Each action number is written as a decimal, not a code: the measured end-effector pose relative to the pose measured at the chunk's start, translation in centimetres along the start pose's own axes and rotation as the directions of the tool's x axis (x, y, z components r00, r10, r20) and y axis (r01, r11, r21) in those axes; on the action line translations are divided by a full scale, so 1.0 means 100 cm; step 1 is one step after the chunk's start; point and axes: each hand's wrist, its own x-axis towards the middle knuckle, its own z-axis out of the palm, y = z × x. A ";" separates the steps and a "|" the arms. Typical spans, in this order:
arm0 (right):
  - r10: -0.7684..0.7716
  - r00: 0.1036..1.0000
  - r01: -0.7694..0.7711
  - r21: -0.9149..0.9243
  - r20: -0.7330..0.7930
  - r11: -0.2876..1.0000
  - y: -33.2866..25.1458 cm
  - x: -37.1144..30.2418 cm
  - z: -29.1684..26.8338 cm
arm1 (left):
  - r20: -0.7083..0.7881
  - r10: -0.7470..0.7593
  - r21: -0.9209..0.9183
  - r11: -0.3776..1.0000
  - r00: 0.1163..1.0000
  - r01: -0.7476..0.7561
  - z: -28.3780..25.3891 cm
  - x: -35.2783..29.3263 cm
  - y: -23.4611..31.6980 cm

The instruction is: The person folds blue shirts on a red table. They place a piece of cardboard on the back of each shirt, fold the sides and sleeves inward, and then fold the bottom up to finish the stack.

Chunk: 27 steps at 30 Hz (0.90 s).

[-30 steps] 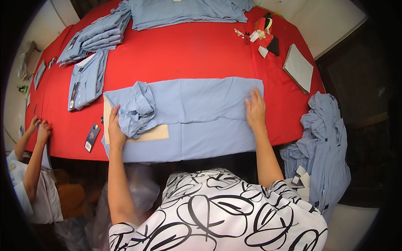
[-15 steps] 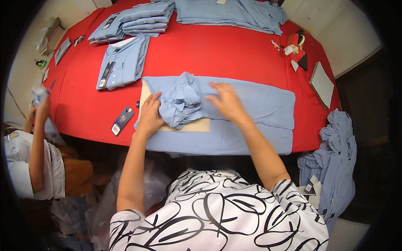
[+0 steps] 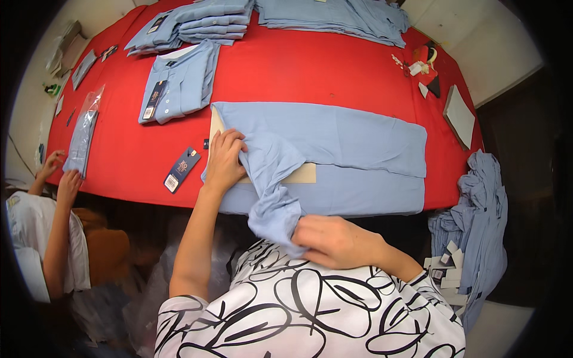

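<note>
A light blue shirt [image 3: 364, 140] lies partly folded at the near edge of the red table, over a cream card [image 3: 301, 173]. At the shirt's left end, my left hand [image 3: 225, 160] rests on the cloth, fingers laid over it beside the card's edge. My right hand [image 3: 337, 240] is closed on the end of a sleeve [image 3: 274, 197], which stretches down past the table edge toward me. The cuff is mostly hidden in my fingers. Left of the shirt lies a dark hang tag [image 3: 182, 170].
A folded shirt [image 3: 179, 83] with a tag lies beyond, before a shirt stack [image 3: 209, 24] and flat blue garments [image 3: 334, 21]. At left, a person's hands [image 3: 67, 182] touch a bagged shirt [image 3: 82, 137]. More garments [image 3: 474, 209] hang at right, near a white pad [image 3: 459, 116].
My right hand has come down toward me, drawing out the sleeve that was bunched on the shirt. My left hand stays near the card. The other person's bagged shirt now lies on the table.
</note>
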 end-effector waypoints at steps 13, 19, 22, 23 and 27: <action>0.568 0.422 -0.689 0.157 -0.706 0.707 0.132 -0.070 -0.013 | 0.006 0.000 0.025 1.000 1.000 0.000 -0.002 -0.002 0.005; 0.016 0.638 -0.627 -0.508 -0.770 0.591 0.168 -0.010 -0.025 | 0.002 0.012 0.009 1.000 1.000 -0.012 -0.004 0.003 0.007; -0.007 0.735 -0.498 -0.547 -0.677 0.673 0.178 -0.016 -0.045 | -0.013 0.024 -0.020 0.999 1.000 -0.024 -0.003 0.009 0.010; 0.227 0.794 -0.513 -0.423 -0.564 0.747 0.145 -0.006 -0.052 | -0.019 0.009 -0.022 1.000 1.000 -0.009 -0.004 0.006 0.007; 0.387 0.915 -0.368 -0.159 0.114 0.916 0.012 -0.008 -0.057 | -0.036 -0.005 -0.007 1.000 0.999 0.004 -0.002 -0.005 -0.002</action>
